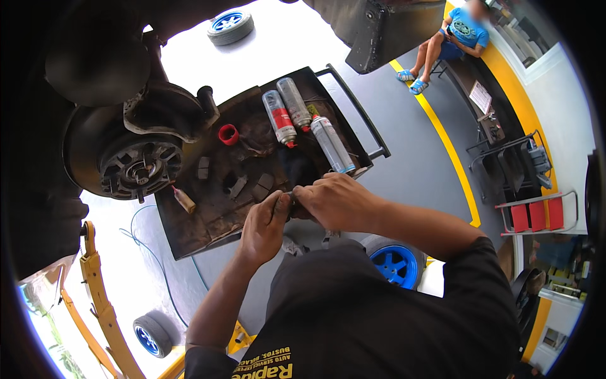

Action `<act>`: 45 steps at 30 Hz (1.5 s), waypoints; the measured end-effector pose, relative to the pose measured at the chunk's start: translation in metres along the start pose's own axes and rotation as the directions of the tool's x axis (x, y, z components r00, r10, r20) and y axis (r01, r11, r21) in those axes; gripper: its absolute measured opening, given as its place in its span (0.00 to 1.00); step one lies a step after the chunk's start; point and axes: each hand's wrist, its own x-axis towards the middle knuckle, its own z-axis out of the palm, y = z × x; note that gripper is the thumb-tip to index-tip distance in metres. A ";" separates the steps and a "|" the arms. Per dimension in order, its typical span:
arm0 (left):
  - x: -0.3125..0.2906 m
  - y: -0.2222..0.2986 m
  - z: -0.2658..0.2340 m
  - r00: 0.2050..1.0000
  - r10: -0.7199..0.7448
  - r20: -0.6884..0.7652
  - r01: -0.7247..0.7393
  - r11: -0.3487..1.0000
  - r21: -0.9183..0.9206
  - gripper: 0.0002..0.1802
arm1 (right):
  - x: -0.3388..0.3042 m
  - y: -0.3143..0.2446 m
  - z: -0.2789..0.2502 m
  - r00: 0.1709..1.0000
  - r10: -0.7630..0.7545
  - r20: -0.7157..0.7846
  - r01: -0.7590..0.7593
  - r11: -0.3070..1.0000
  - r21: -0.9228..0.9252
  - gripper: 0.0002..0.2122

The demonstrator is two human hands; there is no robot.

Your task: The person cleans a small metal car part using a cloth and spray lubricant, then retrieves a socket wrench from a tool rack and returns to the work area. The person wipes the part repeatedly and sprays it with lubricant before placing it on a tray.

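Observation:
Close together at the near edge of a dark, stained tool cart point(218, 218), my left hand point(264, 228) and my right hand point(339, 201) meet with fingers pinched. Whatever sits between them is small, dark and mostly hidden by the fingers. Several brake pads lie on the cart just beyond my left hand, among them one pad point(263, 187) beside its knuckles and another pad point(203, 168) farther left. Past my right hand, three spray cans lie on their sides, the nearest a blue-white can point(332, 144). A small pale squeeze bottle point(184, 199) rests at the cart's left side.
Above the cart's left side hangs an exposed wheel hub with brake disc point(142, 169). A red cup-like ring point(228, 134) sits on the cart. Blue-rimmed wheels lie around, one wheel point(396, 265) beside me. A yellow lift arm point(101, 297) stands left. A seated person point(464, 31) is far right.

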 end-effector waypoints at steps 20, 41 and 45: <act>-0.012 0.046 -0.024 0.696 0.669 0.261 -0.715 0.609 0.344 0.14 | -0.024 0.007 -0.007 0.771 -0.400 0.496 -0.590 -0.154 0.792 0.16; -0.018 0.094 -0.031 0.726 0.544 0.420 -0.678 0.666 0.311 0.15 | -0.015 -0.005 -0.063 0.785 -0.445 0.431 -0.185 0.495 0.849 0.13; -0.031 0.104 -0.038 0.805 0.375 0.460 -0.483 0.864 0.141 0.13 | -0.019 -0.002 -0.078 0.779 -0.507 0.370 0.078 0.663 0.744 0.14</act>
